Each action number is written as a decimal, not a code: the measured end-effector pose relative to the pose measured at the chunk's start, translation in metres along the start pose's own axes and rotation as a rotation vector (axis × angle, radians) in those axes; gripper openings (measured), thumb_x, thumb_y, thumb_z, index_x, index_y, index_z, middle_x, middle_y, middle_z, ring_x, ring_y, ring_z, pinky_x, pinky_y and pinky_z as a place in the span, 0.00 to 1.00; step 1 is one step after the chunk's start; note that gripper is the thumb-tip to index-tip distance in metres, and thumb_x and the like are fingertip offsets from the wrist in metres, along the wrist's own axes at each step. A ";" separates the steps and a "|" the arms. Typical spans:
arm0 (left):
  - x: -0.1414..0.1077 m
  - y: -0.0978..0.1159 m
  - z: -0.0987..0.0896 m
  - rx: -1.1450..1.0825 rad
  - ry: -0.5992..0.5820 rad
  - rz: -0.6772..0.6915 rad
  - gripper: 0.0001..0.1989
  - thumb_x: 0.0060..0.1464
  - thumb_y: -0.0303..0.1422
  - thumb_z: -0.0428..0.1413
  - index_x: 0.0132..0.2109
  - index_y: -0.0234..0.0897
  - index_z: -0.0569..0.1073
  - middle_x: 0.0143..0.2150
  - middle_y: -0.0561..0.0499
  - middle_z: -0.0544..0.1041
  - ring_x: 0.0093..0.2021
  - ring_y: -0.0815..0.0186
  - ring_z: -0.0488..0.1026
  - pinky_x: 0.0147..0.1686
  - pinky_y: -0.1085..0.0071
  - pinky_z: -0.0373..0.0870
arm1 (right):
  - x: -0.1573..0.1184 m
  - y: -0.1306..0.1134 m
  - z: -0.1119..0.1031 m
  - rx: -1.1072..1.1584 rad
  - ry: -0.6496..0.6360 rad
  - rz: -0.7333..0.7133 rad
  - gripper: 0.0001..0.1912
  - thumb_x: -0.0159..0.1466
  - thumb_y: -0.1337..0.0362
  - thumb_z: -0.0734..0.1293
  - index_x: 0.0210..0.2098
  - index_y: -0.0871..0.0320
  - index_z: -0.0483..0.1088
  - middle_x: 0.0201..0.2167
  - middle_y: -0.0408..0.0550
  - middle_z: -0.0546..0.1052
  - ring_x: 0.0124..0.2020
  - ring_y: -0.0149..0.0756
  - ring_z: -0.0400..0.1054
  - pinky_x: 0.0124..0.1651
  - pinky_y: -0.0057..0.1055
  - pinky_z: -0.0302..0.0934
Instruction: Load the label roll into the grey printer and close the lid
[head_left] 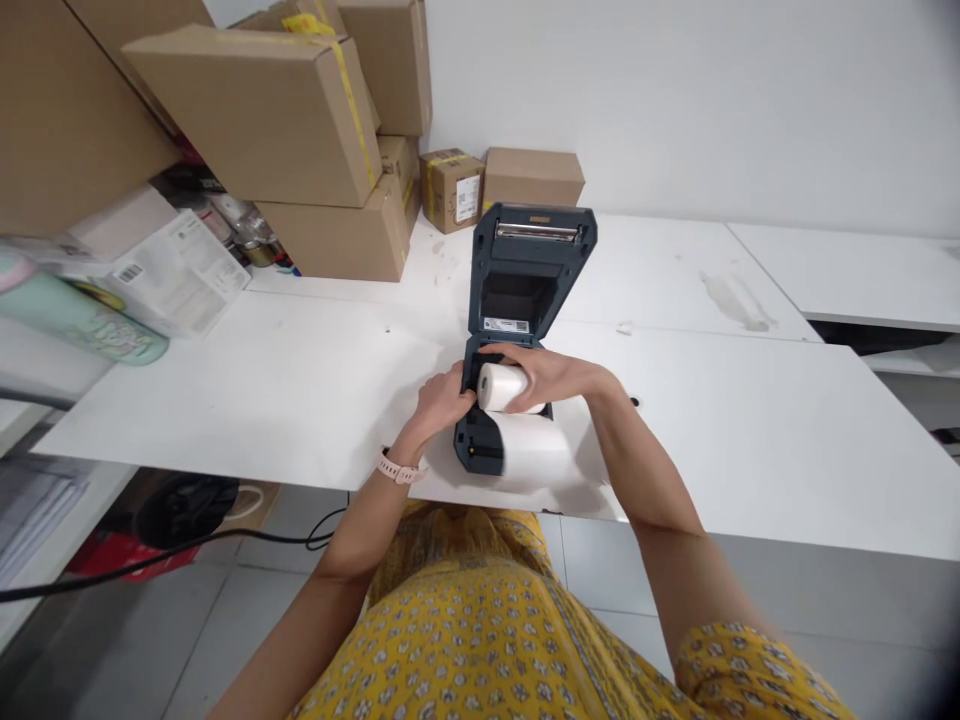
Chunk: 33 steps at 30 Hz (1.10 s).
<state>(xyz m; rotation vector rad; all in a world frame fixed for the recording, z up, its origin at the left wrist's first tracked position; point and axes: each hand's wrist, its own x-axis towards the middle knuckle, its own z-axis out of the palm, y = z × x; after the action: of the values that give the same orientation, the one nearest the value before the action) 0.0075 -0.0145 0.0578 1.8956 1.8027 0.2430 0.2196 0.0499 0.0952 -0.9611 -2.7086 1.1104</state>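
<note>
A dark blue-grey label printer (pixel 480 455) stands on the white table near its front edge, its lid (pixel 534 268) raised and leaning back. My right hand (pixel 551 375) is wrapped round a white roll of label paper (pixel 504 386) inside the printer's bay. A loose strip of the paper (pixel 532 448) hangs forward over the printer's front right side. At the bay's left wall, my left hand (pixel 444 397) grips the printer's edge with its fingers bent, close to the roll's left end. Part of the bay is hidden by the roll and my hands.
Cardboard boxes (pixel 255 115) are stacked at the back left, with a small taped box (pixel 451 190) behind the printer. A mint green bottle (pixel 82 310) lies at the far left beside a white package (pixel 176 270). A black cable (pixel 247 533) runs below the table's front edge.
</note>
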 end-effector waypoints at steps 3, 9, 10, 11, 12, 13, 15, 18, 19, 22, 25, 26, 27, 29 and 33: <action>0.000 -0.002 0.002 -0.011 0.001 0.001 0.29 0.57 0.30 0.50 0.66 0.34 0.66 0.46 0.38 0.83 0.48 0.44 0.80 0.43 0.57 0.71 | -0.041 0.004 -0.023 0.154 0.121 -0.199 0.55 0.53 0.52 0.79 0.73 0.49 0.54 0.60 0.51 0.76 0.58 0.48 0.73 0.61 0.44 0.69; -0.001 -0.003 0.004 -0.042 0.033 0.013 0.30 0.56 0.29 0.49 0.66 0.33 0.67 0.45 0.39 0.82 0.45 0.46 0.79 0.41 0.59 0.70 | -0.105 0.046 -0.043 0.172 0.442 -0.078 0.50 0.53 0.54 0.80 0.71 0.45 0.58 0.70 0.50 0.66 0.68 0.51 0.63 0.70 0.48 0.61; -0.001 -0.003 0.005 -0.052 0.028 0.013 0.30 0.56 0.29 0.48 0.66 0.33 0.67 0.43 0.40 0.82 0.43 0.47 0.79 0.40 0.60 0.70 | -0.107 0.056 -0.040 0.191 0.468 -0.032 0.49 0.54 0.54 0.79 0.71 0.45 0.58 0.71 0.50 0.64 0.69 0.51 0.62 0.70 0.49 0.60; -0.001 -0.003 0.005 -0.059 0.024 0.010 0.30 0.56 0.29 0.49 0.66 0.33 0.67 0.40 0.41 0.82 0.41 0.48 0.79 0.39 0.60 0.70 | -0.107 0.066 -0.036 0.212 0.484 0.012 0.49 0.55 0.55 0.79 0.71 0.46 0.58 0.72 0.51 0.63 0.69 0.52 0.62 0.71 0.48 0.59; 0.000 -0.004 0.005 -0.063 0.023 0.007 0.30 0.56 0.29 0.49 0.66 0.33 0.68 0.39 0.42 0.81 0.39 0.49 0.79 0.38 0.61 0.69 | -0.105 0.075 -0.032 0.230 0.493 0.052 0.48 0.55 0.55 0.79 0.71 0.47 0.59 0.72 0.52 0.63 0.69 0.52 0.62 0.70 0.48 0.60; 0.000 -0.004 0.005 -0.068 0.025 0.005 0.30 0.55 0.30 0.49 0.66 0.33 0.68 0.37 0.43 0.81 0.38 0.50 0.78 0.38 0.61 0.69 | -0.101 0.084 -0.026 0.245 0.498 0.084 0.47 0.56 0.56 0.78 0.71 0.48 0.59 0.71 0.54 0.63 0.68 0.52 0.63 0.70 0.48 0.60; 0.000 -0.004 0.005 -0.084 0.032 0.000 0.31 0.55 0.30 0.50 0.66 0.34 0.68 0.35 0.45 0.80 0.35 0.51 0.77 0.37 0.62 0.68 | -0.091 0.100 -0.014 0.270 0.509 0.133 0.46 0.56 0.57 0.77 0.70 0.51 0.59 0.70 0.57 0.64 0.66 0.52 0.64 0.68 0.46 0.62; -0.002 -0.004 0.005 -0.126 0.050 0.002 0.31 0.54 0.30 0.50 0.65 0.34 0.69 0.32 0.48 0.78 0.32 0.54 0.75 0.35 0.64 0.67 | -0.073 0.115 0.000 0.321 0.506 0.169 0.47 0.55 0.59 0.77 0.70 0.54 0.58 0.67 0.58 0.68 0.63 0.52 0.67 0.66 0.47 0.64; -0.002 -0.004 0.006 -0.143 0.056 0.007 0.31 0.53 0.31 0.50 0.65 0.35 0.69 0.30 0.49 0.77 0.31 0.55 0.74 0.34 0.64 0.66 | -0.069 0.118 0.004 0.336 0.509 0.179 0.48 0.55 0.59 0.77 0.70 0.54 0.57 0.66 0.58 0.69 0.62 0.53 0.68 0.66 0.49 0.63; -0.003 -0.006 0.008 -0.188 0.075 0.019 0.31 0.52 0.32 0.50 0.64 0.36 0.71 0.30 0.50 0.76 0.30 0.57 0.73 0.33 0.66 0.65 | -0.067 0.126 0.008 0.391 0.515 0.203 0.51 0.55 0.57 0.78 0.73 0.53 0.54 0.66 0.58 0.69 0.64 0.54 0.68 0.70 0.54 0.58; -0.003 -0.008 0.012 -0.219 0.091 0.006 0.32 0.51 0.33 0.50 0.64 0.37 0.71 0.29 0.52 0.76 0.29 0.58 0.72 0.32 0.67 0.65 | -0.094 0.140 0.011 0.510 0.561 0.173 0.51 0.59 0.52 0.75 0.75 0.46 0.49 0.70 0.56 0.65 0.71 0.51 0.61 0.73 0.54 0.54; -0.003 -0.009 0.013 -0.232 0.099 0.001 0.33 0.51 0.33 0.50 0.64 0.37 0.71 0.28 0.52 0.76 0.29 0.58 0.72 0.32 0.67 0.65 | -0.109 0.145 0.014 0.549 0.613 0.162 0.47 0.61 0.52 0.73 0.74 0.44 0.50 0.71 0.54 0.65 0.72 0.49 0.60 0.74 0.54 0.54; -0.002 -0.009 0.014 -0.243 0.105 -0.001 0.33 0.51 0.33 0.49 0.65 0.37 0.71 0.28 0.52 0.76 0.28 0.59 0.71 0.31 0.68 0.65 | -0.125 0.151 0.018 0.579 0.681 0.159 0.43 0.63 0.52 0.72 0.73 0.42 0.53 0.71 0.54 0.65 0.72 0.48 0.61 0.74 0.54 0.54; -0.002 -0.010 0.016 -0.262 0.117 -0.011 0.34 0.51 0.34 0.49 0.65 0.37 0.71 0.27 0.53 0.76 0.28 0.59 0.71 0.31 0.68 0.65 | -0.158 0.160 0.033 0.626 0.786 0.200 0.36 0.63 0.54 0.70 0.69 0.43 0.60 0.68 0.54 0.69 0.70 0.48 0.64 0.73 0.55 0.55; -0.001 -0.010 0.020 -0.267 0.135 -0.039 0.35 0.50 0.34 0.50 0.66 0.36 0.71 0.27 0.53 0.76 0.27 0.60 0.71 0.30 0.69 0.65 | -0.189 0.160 0.065 0.731 0.648 0.311 0.36 0.62 0.55 0.73 0.68 0.41 0.61 0.69 0.52 0.69 0.71 0.49 0.61 0.70 0.54 0.60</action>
<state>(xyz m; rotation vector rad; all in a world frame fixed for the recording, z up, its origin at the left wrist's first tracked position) 0.0082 -0.0206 0.0362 1.6894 1.7902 0.5802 0.4379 -0.0100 -0.0249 -1.3012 -1.5103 1.3678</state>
